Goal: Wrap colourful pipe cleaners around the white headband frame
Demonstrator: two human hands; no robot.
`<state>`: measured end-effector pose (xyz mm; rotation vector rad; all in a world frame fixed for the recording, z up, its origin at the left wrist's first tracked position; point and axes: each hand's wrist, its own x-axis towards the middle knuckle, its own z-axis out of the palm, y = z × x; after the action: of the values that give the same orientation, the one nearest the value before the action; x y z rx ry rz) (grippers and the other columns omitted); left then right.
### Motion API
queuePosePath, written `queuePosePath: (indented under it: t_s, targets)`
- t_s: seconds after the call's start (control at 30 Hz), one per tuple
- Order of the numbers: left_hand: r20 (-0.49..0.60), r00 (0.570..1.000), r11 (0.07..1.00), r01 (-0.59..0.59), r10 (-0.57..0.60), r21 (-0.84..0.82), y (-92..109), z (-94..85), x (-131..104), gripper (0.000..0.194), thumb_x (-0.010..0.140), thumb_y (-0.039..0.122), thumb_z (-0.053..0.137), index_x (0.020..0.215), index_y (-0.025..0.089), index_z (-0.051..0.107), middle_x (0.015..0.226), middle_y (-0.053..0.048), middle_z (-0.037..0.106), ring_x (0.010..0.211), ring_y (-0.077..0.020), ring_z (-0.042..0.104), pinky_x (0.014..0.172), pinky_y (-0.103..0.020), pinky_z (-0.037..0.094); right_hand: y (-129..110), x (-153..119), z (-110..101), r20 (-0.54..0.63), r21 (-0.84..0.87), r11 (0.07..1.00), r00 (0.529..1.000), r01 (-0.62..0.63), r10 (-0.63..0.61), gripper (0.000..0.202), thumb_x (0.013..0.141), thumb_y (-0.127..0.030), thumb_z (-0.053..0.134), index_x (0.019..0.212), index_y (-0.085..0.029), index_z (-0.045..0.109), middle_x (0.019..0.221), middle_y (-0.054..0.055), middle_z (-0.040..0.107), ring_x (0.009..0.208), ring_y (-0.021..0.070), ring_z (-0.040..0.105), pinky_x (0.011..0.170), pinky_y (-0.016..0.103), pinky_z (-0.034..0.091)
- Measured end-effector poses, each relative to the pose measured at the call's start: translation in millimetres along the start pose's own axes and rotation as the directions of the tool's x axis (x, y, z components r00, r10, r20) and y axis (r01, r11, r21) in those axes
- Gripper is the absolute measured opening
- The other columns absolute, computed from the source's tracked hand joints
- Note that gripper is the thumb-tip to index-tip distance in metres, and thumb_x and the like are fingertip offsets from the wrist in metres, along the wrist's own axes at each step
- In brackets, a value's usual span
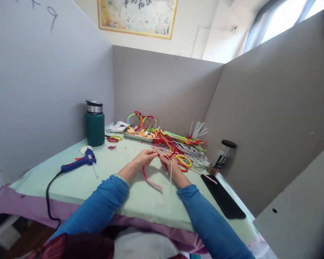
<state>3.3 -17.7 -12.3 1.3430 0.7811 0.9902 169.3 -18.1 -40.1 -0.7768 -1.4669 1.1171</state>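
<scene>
My left hand (145, 158) is pinched closed on a pink and magenta pipe cleaner (152, 183), whose loose end curves down over the tabletop. Fingertip to fingertip with it, my right hand (167, 164) is also closed, on a white pipe cleaner (170, 166) that arches over its back and hangs down. How the strands meet between the fingers is too small to make out. Right beside my right hand lie scissors (184, 161) with yellow and red handles. Just behind the hands spreads a heap of coloured pipe cleaners (170, 138).
A blue glue gun (79, 162) with a black cord lies at left, near a green bottle (94, 127) and second scissors (115, 138). Behind are a metal tray (136, 136) and coloured rings (135, 120). At right are a black flat slab (224, 198) and a clear jar (223, 156).
</scene>
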Motion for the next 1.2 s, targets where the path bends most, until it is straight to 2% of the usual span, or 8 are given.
queuePosePath:
  t_s: [0.13, 0.3, 0.37, 0.5, 0.6, 0.7, 0.83, 1.2]
  targets:
    - [-0.062, 0.998, 1.000, 0.009, -0.010, -0.018, -1.2, -2.6, 2.9, 0.035, 0.071, 0.045, 0.071, 0.082, 0.016, 0.055, 0.047, 0.011, 0.025, 0.037, -0.0024, 0.015, 0.039, -0.022, 0.005, -3.9, -1.7, 1.9, -0.013, -0.054, 0.999, 1.000, -0.001, 0.000, 0.024, 0.075, -0.042, 0.063, 0.069, -0.019, 0.059, 0.046, -0.006, 0.043, 0.041, 0.0095, 0.033, 0.042, 0.024, 0.023]
    - [-0.147, 0.984, 0.989, 0.079, -0.097, -0.125, 0.8, -7.8, 5.5, 0.027, 0.075, 0.036, 0.067, 0.075, 0.018, 0.047, 0.048, 0.011, 0.027, 0.035, -0.0021, 0.015, 0.037, -0.020, 0.005, -2.4, -5.5, 6.0, 0.047, -0.225, 0.971, 0.996, 0.082, -0.073, 0.027, 0.074, -0.036, 0.066, 0.095, -0.020, 0.072, 0.059, -0.001, 0.059, 0.050, 0.0125, 0.044, 0.048, 0.025, 0.033]
    - [-0.136, 0.983, 0.981, 0.103, -0.126, -0.163, 2.5, -9.2, 5.2, 0.026, 0.077, 0.033, 0.064, 0.072, 0.019, 0.043, 0.049, 0.011, 0.028, 0.034, -0.0020, 0.015, 0.037, -0.019, 0.006, 1.3, -4.1, 5.4, 0.054, -0.264, 0.957, 0.993, 0.119, -0.109, 0.026, 0.074, -0.034, 0.065, 0.094, -0.020, 0.073, 0.066, 0.001, 0.064, 0.058, 0.0149, 0.051, 0.055, 0.027, 0.040]
    - [-0.039, 0.983, 0.972, 0.171, -0.180, -0.164, 5.5, -8.7, 2.4, 0.026, 0.076, 0.031, 0.063, 0.072, 0.019, 0.041, 0.049, 0.011, 0.028, 0.034, -0.0021, 0.015, 0.036, -0.018, 0.005, 4.8, 2.2, 1.8, -0.043, -0.249, 0.946, 0.974, 0.206, -0.223, 0.017, 0.074, -0.033, 0.065, 0.085, -0.022, 0.072, 0.078, 0.004, 0.068, 0.077, 0.0205, 0.060, 0.074, 0.035, 0.048]
    - [0.020, 0.973, 0.965, 0.231, -0.231, -0.122, 6.3, -7.0, 0.2, 0.027, 0.075, 0.030, 0.064, 0.071, 0.019, 0.040, 0.049, 0.010, 0.030, 0.034, -0.0023, 0.015, 0.035, -0.018, 0.006, 2.8, 3.9, 1.2, -0.006, -0.215, 0.943, 0.965, 0.256, -0.263, 0.020, 0.072, -0.033, 0.068, 0.090, -0.024, 0.070, 0.081, 0.003, 0.068, 0.083, 0.0213, 0.061, 0.083, 0.038, 0.048]
    - [0.044, 0.965, 0.960, 0.263, -0.260, -0.095, 6.2, -5.8, -1.0, 0.026, 0.074, 0.029, 0.063, 0.071, 0.019, 0.040, 0.048, 0.010, 0.031, 0.034, -0.0024, 0.015, 0.035, -0.018, 0.006, 0.7, 2.1, 2.5, 0.044, -0.196, 0.939, 0.959, 0.281, -0.278, 0.025, 0.070, -0.030, 0.069, 0.094, -0.025, 0.068, 0.087, 0.004, 0.068, 0.087, 0.0217, 0.062, 0.083, 0.037, 0.049]
    - [0.074, 0.958, 0.956, 0.283, -0.278, -0.074, 6.5, -5.2, -1.8, 0.027, 0.073, 0.029, 0.064, 0.071, 0.020, 0.039, 0.048, 0.010, 0.030, 0.034, -0.0025, 0.015, 0.035, -0.019, 0.006, 0.0, -0.1, 2.4, 0.051, -0.176, 0.939, 0.956, 0.294, -0.289, 0.020, 0.072, -0.029, 0.068, 0.091, -0.024, 0.067, 0.087, 0.004, 0.067, 0.093, 0.0226, 0.062, 0.083, 0.036, 0.050]
    - [0.088, 0.964, 0.967, 0.253, -0.252, -0.009, 5.6, -4.8, -2.9, 0.024, 0.074, 0.031, 0.061, 0.069, 0.018, 0.041, 0.051, 0.008, 0.035, 0.035, -0.0021, 0.017, 0.036, -0.019, 0.007, -4.4, -1.9, 1.7, 0.002, -0.280, 0.914, 0.952, 0.293, -0.305, 0.018, 0.072, -0.037, 0.070, 0.080, -0.022, 0.063, 0.078, 0.002, 0.064, 0.076, 0.0195, 0.059, 0.071, 0.032, 0.048]
